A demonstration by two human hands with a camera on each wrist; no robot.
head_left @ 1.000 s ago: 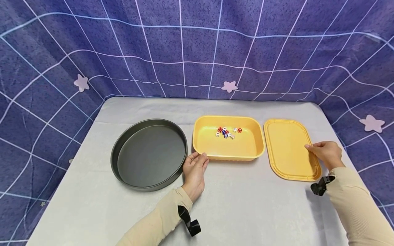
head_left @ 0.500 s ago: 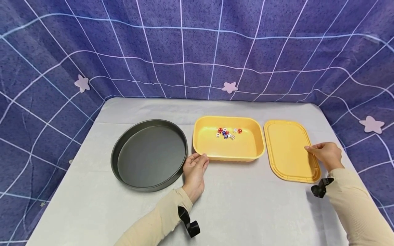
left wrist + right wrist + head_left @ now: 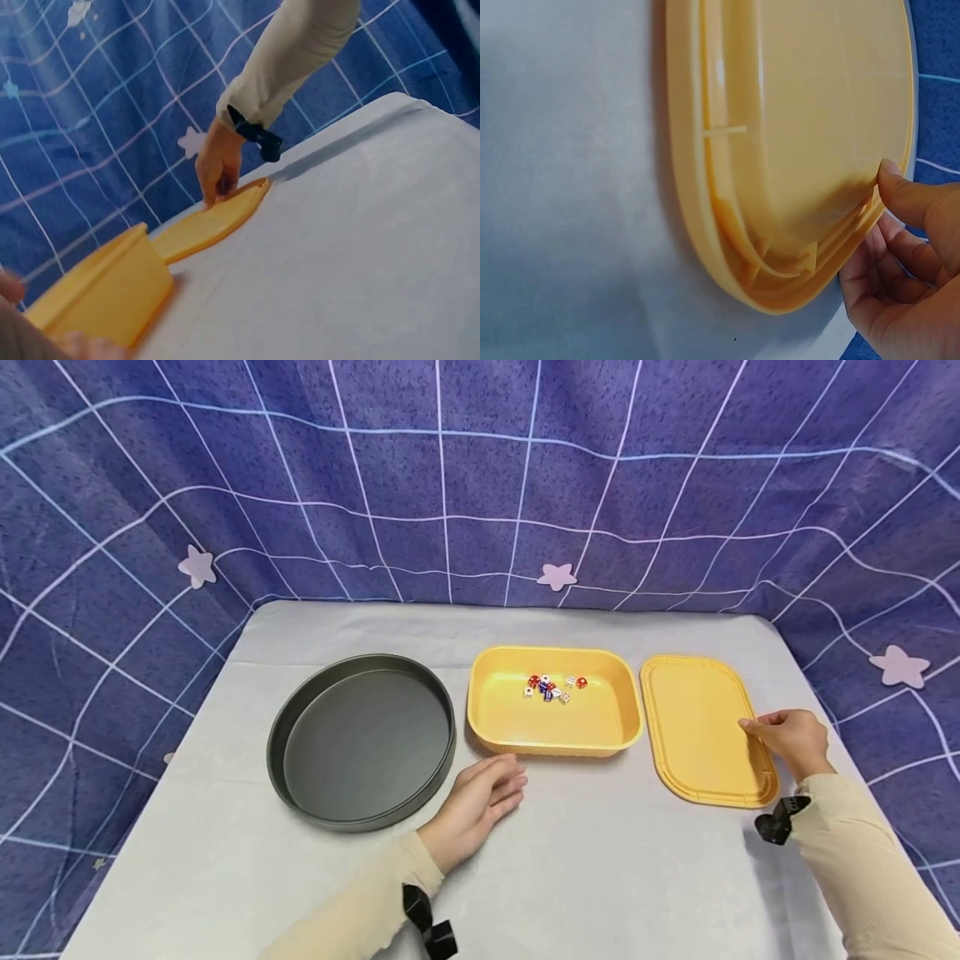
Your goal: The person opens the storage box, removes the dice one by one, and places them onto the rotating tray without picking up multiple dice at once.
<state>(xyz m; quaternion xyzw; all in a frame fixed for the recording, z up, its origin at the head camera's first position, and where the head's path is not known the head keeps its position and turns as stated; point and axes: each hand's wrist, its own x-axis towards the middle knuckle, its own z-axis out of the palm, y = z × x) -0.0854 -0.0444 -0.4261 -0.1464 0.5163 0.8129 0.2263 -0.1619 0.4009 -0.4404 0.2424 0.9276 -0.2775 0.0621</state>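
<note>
Head view: dice are contained in the yellow container on the counter. The dark round pan is located at 9 o'clock from the container, the yellow lid at 3 o'clock. The left hand, loosely extended, is positioned just beside the container at 7 o'clock. The lid's edge is pinched by the right hand.

Left wrist view: the lid is shown at 2 o'clock from the container.

Right wrist view: the thumb is placed on the lid's rim at 4 o'clock.
</note>
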